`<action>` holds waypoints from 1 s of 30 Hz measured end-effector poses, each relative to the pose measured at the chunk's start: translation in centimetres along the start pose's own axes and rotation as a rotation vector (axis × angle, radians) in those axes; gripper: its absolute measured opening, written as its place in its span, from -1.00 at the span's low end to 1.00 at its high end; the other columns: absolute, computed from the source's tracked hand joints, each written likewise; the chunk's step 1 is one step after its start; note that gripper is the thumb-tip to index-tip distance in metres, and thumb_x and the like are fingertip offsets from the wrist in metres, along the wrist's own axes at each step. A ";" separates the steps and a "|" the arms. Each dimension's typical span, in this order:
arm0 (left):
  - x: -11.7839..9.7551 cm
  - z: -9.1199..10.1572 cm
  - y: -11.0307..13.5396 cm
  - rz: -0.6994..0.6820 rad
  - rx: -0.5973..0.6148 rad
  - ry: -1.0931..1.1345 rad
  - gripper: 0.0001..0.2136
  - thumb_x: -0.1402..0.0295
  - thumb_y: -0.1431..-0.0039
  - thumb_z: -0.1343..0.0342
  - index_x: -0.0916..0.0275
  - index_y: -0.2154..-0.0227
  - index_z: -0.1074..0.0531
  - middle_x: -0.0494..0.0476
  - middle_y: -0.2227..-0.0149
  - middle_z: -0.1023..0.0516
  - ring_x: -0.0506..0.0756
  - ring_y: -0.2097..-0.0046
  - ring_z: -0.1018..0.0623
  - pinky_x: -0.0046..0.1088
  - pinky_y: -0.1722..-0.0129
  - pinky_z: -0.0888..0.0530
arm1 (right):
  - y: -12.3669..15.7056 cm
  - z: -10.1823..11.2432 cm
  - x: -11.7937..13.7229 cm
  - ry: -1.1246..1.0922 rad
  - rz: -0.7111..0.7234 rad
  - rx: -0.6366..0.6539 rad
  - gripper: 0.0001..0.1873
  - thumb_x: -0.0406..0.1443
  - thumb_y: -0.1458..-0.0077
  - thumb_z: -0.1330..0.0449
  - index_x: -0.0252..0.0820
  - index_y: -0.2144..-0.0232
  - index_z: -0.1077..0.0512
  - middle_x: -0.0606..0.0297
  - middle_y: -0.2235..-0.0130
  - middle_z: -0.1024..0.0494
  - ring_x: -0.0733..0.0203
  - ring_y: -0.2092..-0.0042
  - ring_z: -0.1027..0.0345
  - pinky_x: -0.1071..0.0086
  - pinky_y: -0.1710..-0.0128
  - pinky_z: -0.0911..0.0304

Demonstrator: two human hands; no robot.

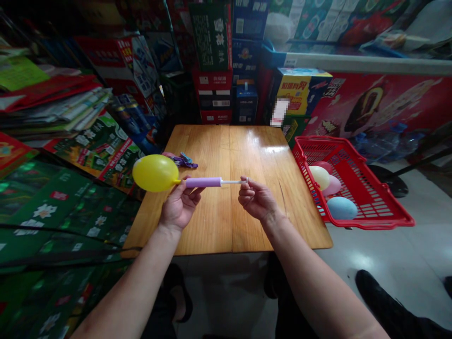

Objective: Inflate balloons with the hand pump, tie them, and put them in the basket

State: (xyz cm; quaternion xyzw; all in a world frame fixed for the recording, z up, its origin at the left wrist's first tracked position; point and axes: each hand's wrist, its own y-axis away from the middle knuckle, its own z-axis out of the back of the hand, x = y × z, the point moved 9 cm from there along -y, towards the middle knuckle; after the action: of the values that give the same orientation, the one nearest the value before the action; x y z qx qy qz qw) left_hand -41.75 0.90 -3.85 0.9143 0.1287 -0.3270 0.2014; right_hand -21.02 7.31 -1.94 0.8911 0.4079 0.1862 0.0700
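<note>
My left hand (181,205) is closed around the purple barrel of a small hand pump (204,182), held level above the wooden table (226,155). A yellow balloon (154,173), partly blown up, sits on the pump's left end. My right hand (254,197) pinches the end of the white plunger rod, which is drawn out to the right of the barrel. A small heap of flat, uninflated balloons (182,160) lies on the table's left side, just behind the pump.
A red plastic basket (374,207) stands on the floor right of the table, holding three inflated balloons: pale yellow (319,176), pink and blue (342,207). Stacked cartons and printed boxes crowd the left and back. A dark shoe (374,287) shows at the lower right.
</note>
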 end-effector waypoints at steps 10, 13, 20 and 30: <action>3.0 -0.8 1.5 0.063 0.039 -0.031 -0.75 0.33 -0.18 -0.30 0.16 0.07 -0.55 0.15 0.14 -0.66 0.20 0.05 -0.64 -0.42 0.26 -0.53 | -0.6 0.5 -3.1 0.012 -0.122 0.033 -0.88 -0.42 -0.20 -0.24 -0.28 0.18 -0.43 0.40 0.46 -0.46 0.50 0.57 -0.14 0.65 0.57 -0.16; 1.3 -0.3 0.8 0.020 -0.010 -0.024 -0.77 0.33 -0.17 -0.29 0.20 0.11 -0.57 0.16 0.21 -0.66 0.20 0.10 -0.65 -0.45 0.31 -0.51 | -0.3 0.1 -1.4 0.011 -0.086 0.036 -0.90 -0.41 -0.24 -0.19 -0.28 0.17 -0.44 0.41 0.48 -0.45 0.49 0.58 -0.13 0.63 0.56 -0.18; 1.0 -0.6 1.3 -0.013 0.038 -0.073 -0.72 0.27 -0.18 -0.30 0.10 0.05 -0.54 0.13 0.06 -0.64 0.16 0.06 -0.64 -0.44 0.28 -0.53 | -0.5 0.5 -2.4 0.022 -0.060 0.033 -0.89 -0.39 -0.22 -0.24 -0.21 0.18 -0.43 0.43 0.46 -0.47 0.49 0.57 -0.15 0.62 0.55 -0.18; -0.7 0.5 0.5 -0.065 -0.030 -0.026 -0.78 0.30 -0.18 -0.28 0.18 0.11 -0.57 0.15 0.20 -0.66 0.20 0.10 -0.65 -0.48 0.35 -0.51 | 0.0 0.0 -0.5 -0.027 -0.015 0.004 -0.94 -0.42 -0.26 -0.16 -0.26 0.21 -0.43 0.43 0.49 -0.45 0.50 0.60 -0.10 0.64 0.59 -0.14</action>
State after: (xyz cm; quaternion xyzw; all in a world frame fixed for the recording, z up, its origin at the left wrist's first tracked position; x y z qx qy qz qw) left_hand -42.34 0.14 -3.60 0.9021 0.1607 -0.3434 0.2060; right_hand -21.29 6.98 -2.12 0.8906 0.4138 0.1728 0.0750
